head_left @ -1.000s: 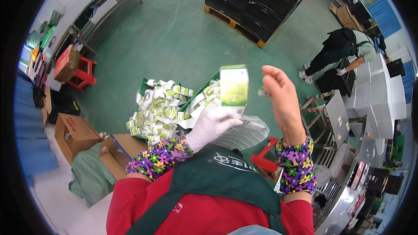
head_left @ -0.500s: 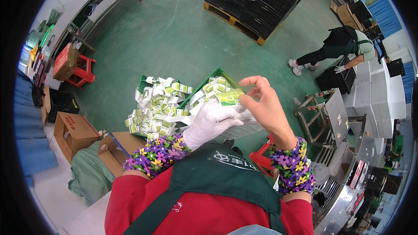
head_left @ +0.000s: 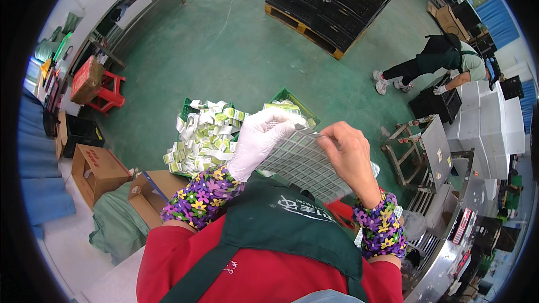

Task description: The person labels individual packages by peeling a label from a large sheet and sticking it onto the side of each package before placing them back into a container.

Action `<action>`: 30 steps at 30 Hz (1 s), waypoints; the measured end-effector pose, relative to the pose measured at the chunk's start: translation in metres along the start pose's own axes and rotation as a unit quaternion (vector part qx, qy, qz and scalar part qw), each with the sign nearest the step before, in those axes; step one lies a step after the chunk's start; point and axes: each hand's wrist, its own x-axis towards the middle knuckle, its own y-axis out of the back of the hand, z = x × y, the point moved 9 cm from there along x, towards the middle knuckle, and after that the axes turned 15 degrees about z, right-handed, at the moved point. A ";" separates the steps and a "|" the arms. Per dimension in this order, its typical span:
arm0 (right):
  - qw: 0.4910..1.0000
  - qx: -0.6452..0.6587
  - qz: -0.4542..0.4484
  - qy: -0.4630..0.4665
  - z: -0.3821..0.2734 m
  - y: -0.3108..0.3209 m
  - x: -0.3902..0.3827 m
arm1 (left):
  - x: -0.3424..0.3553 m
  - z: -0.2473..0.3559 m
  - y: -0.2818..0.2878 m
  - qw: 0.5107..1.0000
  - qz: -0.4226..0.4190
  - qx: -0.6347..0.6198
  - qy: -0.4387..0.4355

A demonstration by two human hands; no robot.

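A translucent grey plastic bag point(head_left: 306, 163) with a grid pattern hangs in front of my apron, slanting down to the right. My left hand point(head_left: 255, 140), in a white glove, pinches its upper left edge. Bare, my right hand point(head_left: 351, 157) grips its upper edge farther right, thumb against fingers. Just beyond the gloved fingers shows a green-and-white label point(head_left: 283, 108); I cannot tell whether the left hand touches it. Behind lies a green basket point(head_left: 307, 113), partly hidden by my hands. Left of it, another green basket point(head_left: 184, 109) is heaped with folded green-and-white labels point(head_left: 208, 137).
Open cardboard boxes point(head_left: 95, 171) and a green sack point(head_left: 118, 221) lie at the left, near a red stool point(head_left: 109, 92). Black crates point(head_left: 320, 5) stand on a pallet ahead. At right, a person point(head_left: 443, 59) bends over a black crate, beside a metal cart point(head_left: 424, 148).
My right hand has left the label and come down onto the bag's edge. The bag is now spread out between both hands; my left hand has risen slightly.
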 end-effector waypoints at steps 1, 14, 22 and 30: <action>0.999 -0.019 0.023 0.020 -0.002 0.004 -0.001 | 0.001 -0.005 0.003 1.000 0.008 -0.009 0.026; 0.948 -0.040 0.162 0.273 -0.056 0.007 -0.007 | -0.003 0.000 -0.006 0.999 0.016 -0.006 0.042; 0.855 0.455 0.025 -0.248 -0.006 -0.015 0.026 | -0.012 0.013 -0.010 0.972 -0.016 0.135 -0.193; 0.833 0.463 0.116 -0.280 0.022 0.002 0.075 | -0.032 0.000 -0.032 0.946 -0.114 0.237 -0.189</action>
